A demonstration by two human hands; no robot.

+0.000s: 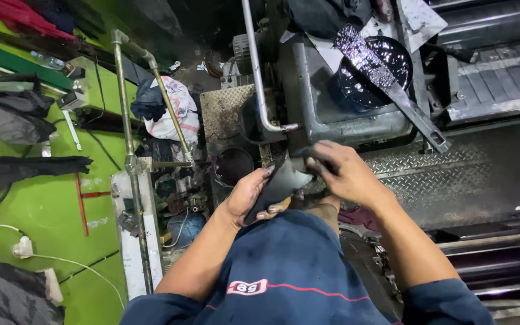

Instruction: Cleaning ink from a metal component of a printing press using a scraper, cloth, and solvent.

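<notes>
Your left hand (249, 195) and right hand (345, 174) both grasp a dark sheet (281, 182) at centre. At 1 o'clock, a black ink can (373, 72) carries a smeared spatula (392, 90); ink hides your right fingers (317, 161).

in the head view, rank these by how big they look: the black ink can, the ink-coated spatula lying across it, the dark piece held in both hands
1. ink-coated spatula, longest by far.
2. black ink can.
3. dark piece, though it is nearer the camera, so its place against the can is unsure. The left hand and right hand also cover part of it.
</notes>
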